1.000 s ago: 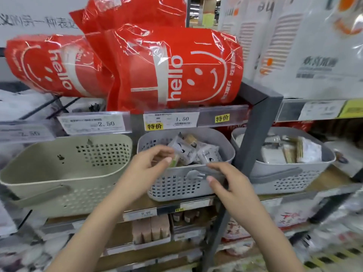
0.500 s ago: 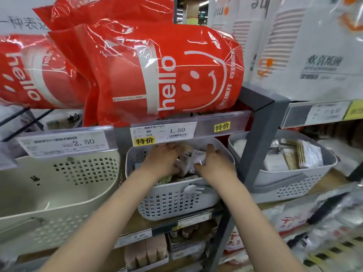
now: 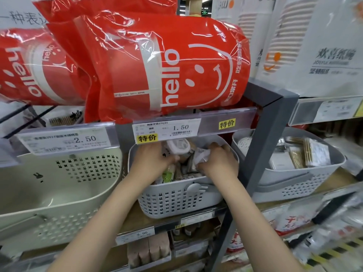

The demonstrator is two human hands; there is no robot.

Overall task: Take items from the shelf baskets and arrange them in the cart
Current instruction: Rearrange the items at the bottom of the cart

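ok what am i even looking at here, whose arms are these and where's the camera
No machine here: these are a person's own bare arms, filmed by one wide-angle camera worn on the head, looking forward and down at a shop shelf. Both hands reach into the middle grey basket, which sits under the 1.50 price tag. The left hand and the right hand are in among the small wrapped packets; each has fingers curled on packets in a grip. To the left sits a beige basket, whose contents are not visible; to the right, another grey basket holding packs. Above lie big red "hello" bags. No cart is in view.
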